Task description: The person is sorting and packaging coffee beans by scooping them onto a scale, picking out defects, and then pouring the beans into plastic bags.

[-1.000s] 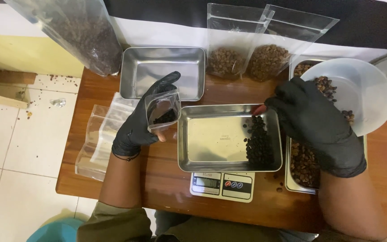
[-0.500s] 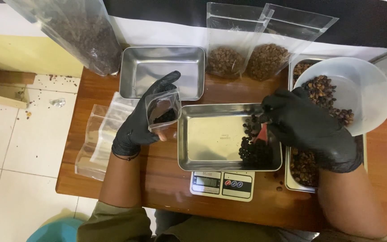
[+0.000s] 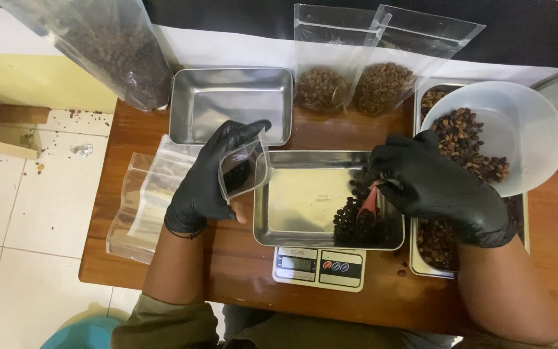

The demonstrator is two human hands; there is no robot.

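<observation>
- While the left hand (image 3: 211, 178), in a black glove, sits at centre-left of the frame, its fingers curl around a small clear pouch (image 3: 243, 171), pinching it open and upright; dark beans lie inside.
- At centre-right, the gloved right hand (image 3: 434, 187) has its fingers closed on a small red scoop (image 3: 369, 201), held over the coffee beans (image 3: 360, 223) in the steel tray (image 3: 292, 200).
- That tray rests on a digital scale (image 3: 319, 268) at lower centre.
- A white bowl (image 3: 524, 132) of beans sits at upper right.
</observation>
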